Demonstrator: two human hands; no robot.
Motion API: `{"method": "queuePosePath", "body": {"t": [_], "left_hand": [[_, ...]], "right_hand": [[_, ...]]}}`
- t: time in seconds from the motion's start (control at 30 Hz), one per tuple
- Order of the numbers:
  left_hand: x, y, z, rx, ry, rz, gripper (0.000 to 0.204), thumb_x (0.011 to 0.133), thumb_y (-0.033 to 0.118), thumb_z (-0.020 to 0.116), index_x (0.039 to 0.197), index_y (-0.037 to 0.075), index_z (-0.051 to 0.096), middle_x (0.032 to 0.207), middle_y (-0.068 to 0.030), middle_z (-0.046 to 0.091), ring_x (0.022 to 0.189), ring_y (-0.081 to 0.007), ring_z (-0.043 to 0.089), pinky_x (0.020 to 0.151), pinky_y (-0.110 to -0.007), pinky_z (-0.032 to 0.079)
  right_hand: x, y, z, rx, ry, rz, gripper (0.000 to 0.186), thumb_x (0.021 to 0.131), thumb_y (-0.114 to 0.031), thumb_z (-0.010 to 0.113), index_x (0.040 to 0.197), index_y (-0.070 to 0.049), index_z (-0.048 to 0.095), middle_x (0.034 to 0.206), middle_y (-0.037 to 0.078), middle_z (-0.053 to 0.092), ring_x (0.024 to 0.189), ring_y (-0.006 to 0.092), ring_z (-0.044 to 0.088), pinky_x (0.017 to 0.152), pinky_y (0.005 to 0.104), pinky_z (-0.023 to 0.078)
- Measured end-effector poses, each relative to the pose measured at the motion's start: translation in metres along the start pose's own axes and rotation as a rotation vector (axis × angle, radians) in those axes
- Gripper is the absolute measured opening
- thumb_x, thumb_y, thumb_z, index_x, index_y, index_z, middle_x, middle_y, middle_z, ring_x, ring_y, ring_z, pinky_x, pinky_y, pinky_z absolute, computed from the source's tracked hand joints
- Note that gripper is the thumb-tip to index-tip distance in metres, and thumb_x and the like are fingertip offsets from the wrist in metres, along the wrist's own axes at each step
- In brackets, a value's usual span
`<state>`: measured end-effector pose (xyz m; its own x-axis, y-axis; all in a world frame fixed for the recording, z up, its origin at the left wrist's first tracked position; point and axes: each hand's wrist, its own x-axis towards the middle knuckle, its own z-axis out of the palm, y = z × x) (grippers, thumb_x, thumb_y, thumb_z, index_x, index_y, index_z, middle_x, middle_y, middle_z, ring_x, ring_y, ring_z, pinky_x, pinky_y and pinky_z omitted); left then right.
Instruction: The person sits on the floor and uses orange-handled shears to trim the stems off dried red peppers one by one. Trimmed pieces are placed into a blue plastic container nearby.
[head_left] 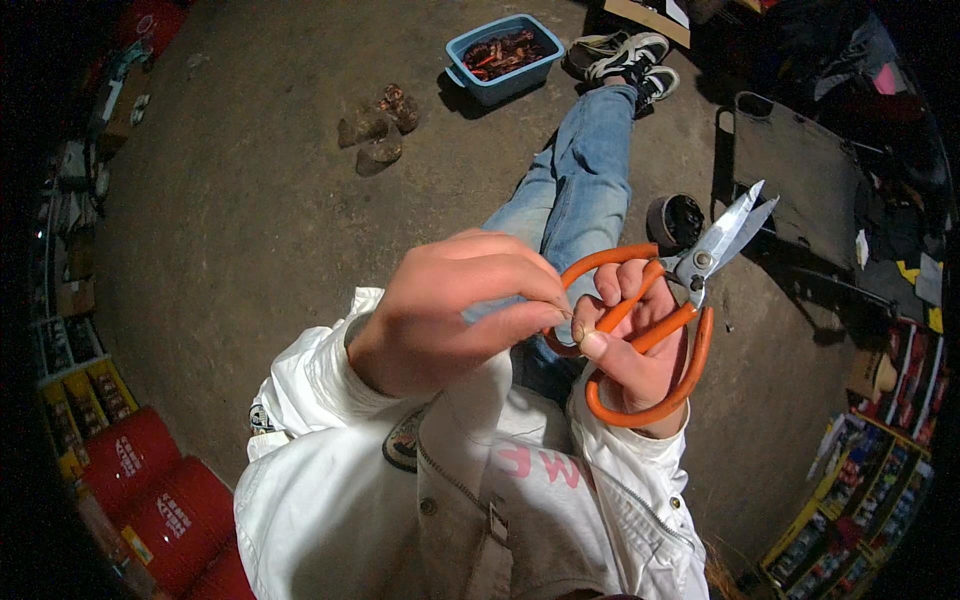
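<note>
1. Concrete floor (250,230): I see it bare and grey under the seated person, whose jeans leg (580,180) stretches away to a black-and-white sneaker (625,55).
2. White jacket (400,500): both sleeves come up from the lower edge, and the two hands meet above the lap.
3. Blue plastic tub (505,58): it stands on the floor well apart from the hands and holds reddish-brown pieces that I cannot identify. Brown lumps (378,128) lie to its left.
4. Orange-handled scissors (665,310): held in the air over the lap, blades (735,225) slightly parted and pointing up and away to the right.
5. Right hand (635,345): closed around the scissors, fingers through one orange loop, thumb lying along the handle.
6. Left hand (440,315): thumb and forefinger pinched together just beside the right thumb. Whether something small sits in the pinch I cannot tell.
7. Step in hand, as I judge it: readying a small piece for a cut. The next move calls for bringing the pinch between the parted blades, fingertips kept clear.
</note>
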<state>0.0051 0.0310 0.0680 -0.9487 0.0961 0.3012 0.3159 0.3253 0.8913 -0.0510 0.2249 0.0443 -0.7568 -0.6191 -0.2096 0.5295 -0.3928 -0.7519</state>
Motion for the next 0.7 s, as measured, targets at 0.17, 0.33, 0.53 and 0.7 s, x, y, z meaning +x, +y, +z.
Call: {"method": "queuePosePath", "body": {"t": [0.17, 0.33, 0.53, 0.7], "left_hand": [[-0.008, 0.008, 0.014, -0.441, 0.028, -0.410, 0.011, 0.091, 0.007, 0.052, 0.087, -0.001, 0.059, 0.091, -0.0133, 0.066, 0.078, -0.0182, 0.063, 0.070, -0.027, 0.049], [-0.005, 0.011, 0.019, -0.714, 0.020, -0.656, 0.015, 0.097, 0.010, 0.042, 0.091, -0.001, 0.052, 0.093, -0.0124, 0.061, 0.074, -0.0147, 0.061, 0.060, -0.025, 0.048], [-0.003, 0.014, 0.022, -0.730, 0.105, -0.599, 0.015, 0.095, 0.005, 0.041, 0.089, -0.003, 0.052, 0.088, -0.0130, 0.057, 0.069, -0.0148, 0.059, 0.058, -0.025, 0.049], [-0.002, 0.014, 0.026, -0.408, 0.263, -0.291, 0.014, 0.092, 0.000, 0.045, 0.083, -0.004, 0.055, 0.088, -0.0141, 0.056, 0.069, -0.0147, 0.058, 0.060, -0.025, 0.048]], "right_hand": [[0.002, 0.001, 0.005, -0.023, 0.026, -0.082, 0.047, 0.064, 0.004, 0.072, 0.095, -0.009, 0.039, 0.093, 0.003, 0.041, 0.083, 0.0118, 0.043, 0.073, 0.0270, 0.039], [-0.002, 0.003, 0.007, -0.146, 0.104, -0.154, 0.049, 0.065, 0.002, 0.073, 0.097, -0.009, 0.037, 0.094, 0.004, 0.041, 0.083, 0.0120, 0.043, 0.074, 0.0263, 0.038], [0.000, 0.005, -0.004, -0.392, 0.004, -0.404, 0.057, 0.066, -0.007, 0.078, 0.106, -0.006, 0.037, 0.094, 0.004, 0.039, 0.082, 0.0134, 0.041, 0.074, 0.0289, 0.037], [-0.007, -0.010, -0.012, -1.127, 0.029, -0.470, 0.075, 0.047, -0.030, 0.089, 0.098, 0.001, 0.043, 0.089, 0.011, 0.043, 0.079, 0.0280, 0.044, 0.071, 0.0357, 0.037]]}}
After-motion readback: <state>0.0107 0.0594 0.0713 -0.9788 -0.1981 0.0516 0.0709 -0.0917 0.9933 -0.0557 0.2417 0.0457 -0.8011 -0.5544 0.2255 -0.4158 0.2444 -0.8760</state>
